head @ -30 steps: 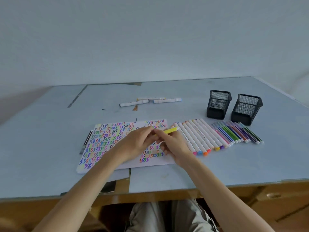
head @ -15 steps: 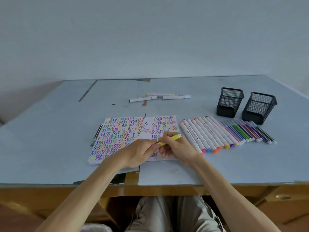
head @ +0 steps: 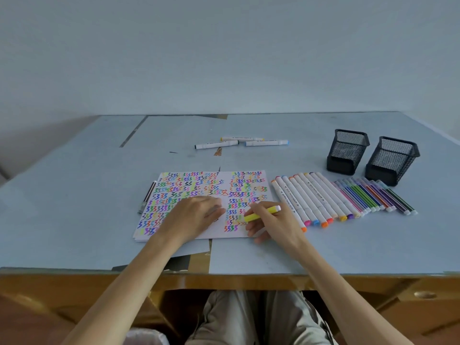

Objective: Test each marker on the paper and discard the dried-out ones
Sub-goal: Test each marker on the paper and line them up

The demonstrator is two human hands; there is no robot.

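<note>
your right hand (head: pixel 273 221) pinches the thin yellow marker (head: pixel 261 213), tip seemingly on the scribbled white paper sheet (head: pixel 245 195) near its right edge. your left hand (head: pixel 196 215) rests flat there. bare blue tabletop (head: pixel 74 207) lies leftward.

Two black wire-mesh holders (head: pixel 348 151) stand on the matt blue tabletop (head: pixel 74 195), whose near edge shows glossy varnished wood (head: pixel 348 282).
</note>
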